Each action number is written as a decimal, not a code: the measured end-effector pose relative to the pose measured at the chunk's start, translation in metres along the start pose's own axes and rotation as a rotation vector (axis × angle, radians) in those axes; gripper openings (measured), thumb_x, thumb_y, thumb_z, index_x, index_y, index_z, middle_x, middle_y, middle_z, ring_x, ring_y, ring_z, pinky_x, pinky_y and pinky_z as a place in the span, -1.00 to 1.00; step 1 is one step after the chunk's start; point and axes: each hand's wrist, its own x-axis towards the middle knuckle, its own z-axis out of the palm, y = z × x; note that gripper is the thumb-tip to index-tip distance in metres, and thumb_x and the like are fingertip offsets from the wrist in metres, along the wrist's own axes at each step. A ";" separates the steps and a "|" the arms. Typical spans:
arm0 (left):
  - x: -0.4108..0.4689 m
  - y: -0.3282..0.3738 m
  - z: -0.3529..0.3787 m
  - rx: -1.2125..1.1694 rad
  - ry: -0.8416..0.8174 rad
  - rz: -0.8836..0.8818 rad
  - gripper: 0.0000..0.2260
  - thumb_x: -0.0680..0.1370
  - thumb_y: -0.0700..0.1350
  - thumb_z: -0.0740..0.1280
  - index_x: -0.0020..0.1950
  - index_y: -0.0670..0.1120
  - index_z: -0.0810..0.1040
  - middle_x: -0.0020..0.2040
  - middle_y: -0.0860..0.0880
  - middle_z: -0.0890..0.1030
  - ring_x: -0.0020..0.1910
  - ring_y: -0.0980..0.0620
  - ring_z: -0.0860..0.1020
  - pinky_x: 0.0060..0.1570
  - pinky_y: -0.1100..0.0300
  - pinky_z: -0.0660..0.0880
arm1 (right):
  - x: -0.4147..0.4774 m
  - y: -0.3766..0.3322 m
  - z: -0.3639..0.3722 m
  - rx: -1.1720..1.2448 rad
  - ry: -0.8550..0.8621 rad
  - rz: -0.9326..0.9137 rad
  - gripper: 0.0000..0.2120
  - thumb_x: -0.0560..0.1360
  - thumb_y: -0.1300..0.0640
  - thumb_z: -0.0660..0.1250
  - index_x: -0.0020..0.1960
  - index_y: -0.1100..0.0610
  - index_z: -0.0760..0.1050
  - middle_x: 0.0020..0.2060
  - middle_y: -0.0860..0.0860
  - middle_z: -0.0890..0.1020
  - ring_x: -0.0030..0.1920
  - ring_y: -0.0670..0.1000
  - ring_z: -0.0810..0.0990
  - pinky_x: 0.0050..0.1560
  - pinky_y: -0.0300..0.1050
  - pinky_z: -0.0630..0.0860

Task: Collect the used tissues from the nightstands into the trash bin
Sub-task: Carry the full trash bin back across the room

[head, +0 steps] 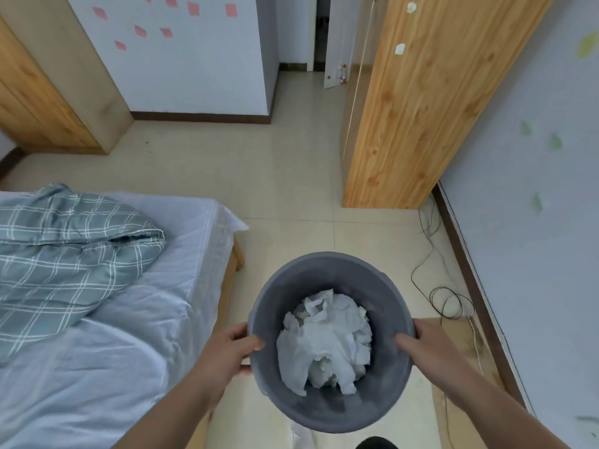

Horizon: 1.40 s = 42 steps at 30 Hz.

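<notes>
While held up over the tiled floor (291,176), grey round trash bin (330,413) gripped at its rim from both sides. Left hand (231,346) clamped on the left rim, thumb hooked over the edge into the bin, remaining fingers curled under the outside wall. Right hand (421,343) clamped on the right rim likewise, thumb lying inside against the inner wall, fingers wrapped round the outside and mostly hidden. Both forearms reaching in from the lower corners.

Inside the bin, a crumpled heap of white used tissues (325,341), filling most of the bottom and resting against the near wall. Nightstands out of view.

To the left, a bed (139,319) with a pale sheet, its wooden frame corner showing just beside the bin's left edge. On the bed, a rumpled teal plaid duvet (64,254), bunched toward the left border.

To the upper right, a tall pine wardrobe (418,124) standing against the pale wall. Near the baseboard on the right, a thin black cable (449,301) coiled loosely on the floor, well apart from the bin. On the far wall, small pink paper squares (139,30) stuck in a scatter. At the bottom edge, a dark shoe tip (376,443) just below the bin.
</notes>
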 end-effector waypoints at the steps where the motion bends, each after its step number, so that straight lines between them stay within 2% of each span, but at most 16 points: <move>1: 0.014 0.018 -0.004 0.006 0.001 0.010 -0.70 0.34 -0.04 0.47 0.04 0.15 0.79 0.05 0.01 0.81 -0.03 0.06 0.78 -0.23 0.28 0.66 | 0.017 -0.018 -0.006 -0.009 0.006 -0.018 -0.78 0.25 -0.08 0.33 -0.28 0.08 0.54 -0.46 -0.13 0.59 -0.46 -0.17 0.50 -0.35 -0.15 0.43; 3: 0.046 0.052 -0.011 0.007 0.008 0.035 -0.69 0.34 -0.04 0.47 0.04 0.17 0.79 0.06 0.00 0.81 -0.01 0.04 0.78 -0.19 0.22 0.68 | 0.054 -0.048 -0.020 -0.031 0.010 -0.047 -0.84 0.28 -0.05 0.34 -0.30 0.04 0.51 -0.50 -0.18 0.55 -0.52 -0.21 0.46 -0.41 -0.23 0.35; 7: 0.110 0.110 -0.013 0.004 0.035 0.073 -0.71 0.38 -0.11 0.46 0.04 0.15 0.79 0.06 0.00 0.81 -0.01 0.03 0.78 -0.20 0.23 0.69 | 0.133 -0.090 -0.043 -0.051 -0.002 -0.064 -0.90 0.40 0.05 0.39 -0.17 0.07 0.63 -0.32 -0.04 0.70 -0.36 -0.06 0.63 -0.33 -0.16 0.46; 11: 0.183 0.159 -0.008 0.022 0.061 0.041 -0.69 0.52 -0.25 0.41 -0.02 0.16 0.80 0.04 0.01 0.81 -0.04 0.04 0.78 -0.24 0.25 0.69 | 0.223 -0.120 -0.056 -0.023 -0.067 -0.032 -0.78 0.32 0.00 0.35 -0.18 0.14 0.60 -0.41 -0.05 0.64 -0.45 -0.14 0.49 -0.33 -0.14 0.40; 15: 0.254 0.217 -0.005 0.017 0.109 0.021 -0.66 0.54 -0.25 0.40 -0.03 0.20 0.79 0.04 0.00 0.81 -0.03 0.02 0.78 -0.18 0.16 0.71 | 0.318 -0.165 -0.073 0.027 -0.160 -0.019 -0.66 0.29 0.00 0.33 -0.07 0.21 0.63 -0.12 0.19 0.71 -0.26 0.03 0.60 -0.20 -0.01 0.49; 17: 0.283 0.249 -0.009 -0.014 0.145 0.027 -0.66 0.54 -0.24 0.40 -0.04 0.23 0.78 0.04 0.02 0.81 -0.02 0.02 0.78 -0.07 0.05 0.72 | 0.364 -0.201 -0.085 0.008 -0.191 -0.046 -0.69 0.32 0.03 0.35 -0.04 0.20 0.65 -0.09 0.18 0.73 -0.18 0.12 0.68 -0.13 0.10 0.58; 19: 0.307 0.278 -0.016 -0.015 0.181 0.042 -0.70 0.54 -0.20 0.42 -0.01 0.21 0.79 0.05 0.01 0.81 0.00 0.00 0.77 0.04 -0.04 0.70 | 0.402 -0.242 -0.098 -0.028 -0.201 -0.078 -0.76 0.35 0.05 0.36 -0.07 0.13 0.68 -0.13 0.08 0.76 -0.08 0.16 0.73 0.00 0.17 0.65; 22: 0.346 0.319 -0.034 -0.094 0.220 0.055 -0.76 0.48 -0.13 0.44 0.03 0.16 0.79 0.06 0.00 0.81 0.03 -0.02 0.77 0.09 -0.08 0.70 | 0.459 -0.310 -0.110 -0.065 -0.227 -0.147 -0.77 0.29 -0.01 0.34 -0.15 0.06 0.67 -0.23 -0.01 0.75 -0.21 0.05 0.69 -0.14 0.00 0.58; 25: 0.393 0.350 -0.057 -0.140 0.260 0.073 -0.77 0.54 -0.21 0.42 0.10 0.05 0.78 0.05 -0.03 0.81 0.05 -0.06 0.77 0.08 -0.08 0.71 | 0.512 -0.362 -0.105 -0.060 -0.234 -0.190 -0.75 0.28 -0.01 0.33 -0.15 0.09 0.65 -0.22 0.07 0.73 -0.26 -0.02 0.61 -0.17 -0.04 0.50; 28: 0.450 0.371 -0.090 -0.165 0.284 0.055 -0.76 0.56 -0.27 0.40 0.12 -0.03 0.76 0.03 -0.06 0.81 -0.02 -0.05 0.78 -0.12 0.08 0.72 | 0.567 -0.402 -0.086 -0.072 -0.247 -0.176 -0.77 0.30 0.01 0.35 -0.12 0.07 0.67 -0.15 0.07 0.74 -0.21 0.00 0.66 -0.14 -0.03 0.55; 31: 0.504 0.396 -0.125 -0.196 0.247 0.056 -0.75 0.57 -0.28 0.39 0.07 -0.01 0.79 0.02 -0.08 0.81 -0.06 -0.05 0.78 -0.27 0.23 0.69 | 0.614 -0.438 -0.063 -0.076 -0.250 -0.176 -0.73 0.30 0.02 0.37 -0.07 0.12 0.66 -0.11 0.12 0.74 -0.16 0.06 0.71 -0.13 -0.02 0.57; 34: 0.552 0.426 -0.168 -0.176 0.235 0.026 -0.73 0.57 -0.28 0.38 0.05 0.03 0.80 0.03 -0.12 0.81 -0.01 -0.12 0.78 -0.17 0.09 0.69 | 0.656 -0.481 -0.045 -0.091 -0.272 -0.168 -0.75 0.32 0.03 0.36 -0.10 0.17 0.63 -0.20 0.10 0.71 -0.24 -0.01 0.63 -0.19 -0.08 0.51; 37: 0.601 0.471 -0.204 -0.152 0.206 0.019 -0.78 0.53 -0.24 0.42 0.04 0.02 0.80 0.02 -0.14 0.80 -0.05 -0.10 0.77 -0.04 -0.01 0.64 | 0.700 -0.535 -0.041 -0.073 -0.245 -0.180 -0.84 0.31 0.02 0.35 -0.23 0.13 0.54 -0.37 -0.06 0.56 -0.40 -0.13 0.50 -0.30 -0.16 0.43; 40: 0.645 0.522 -0.227 -0.131 0.206 0.036 -0.77 0.46 -0.14 0.46 0.07 0.04 0.79 0.03 -0.11 0.81 -0.03 -0.09 0.77 0.03 -0.07 0.63 | 0.742 -0.580 -0.047 -0.057 -0.218 -0.201 -0.84 0.38 0.06 0.38 -0.18 0.17 0.58 -0.35 -0.06 0.59 -0.40 -0.14 0.52 -0.31 -0.19 0.45; 42: 0.674 0.553 -0.239 -0.131 0.170 0.045 -0.66 0.34 -0.01 0.50 0.11 0.05 0.78 0.07 -0.09 0.80 0.02 -0.08 0.78 0.05 -0.07 0.63 | 0.776 -0.607 -0.052 -0.062 -0.203 -0.201 -0.85 0.39 0.06 0.39 -0.15 0.14 0.62 -0.34 -0.06 0.62 -0.39 -0.14 0.54 -0.30 -0.19 0.47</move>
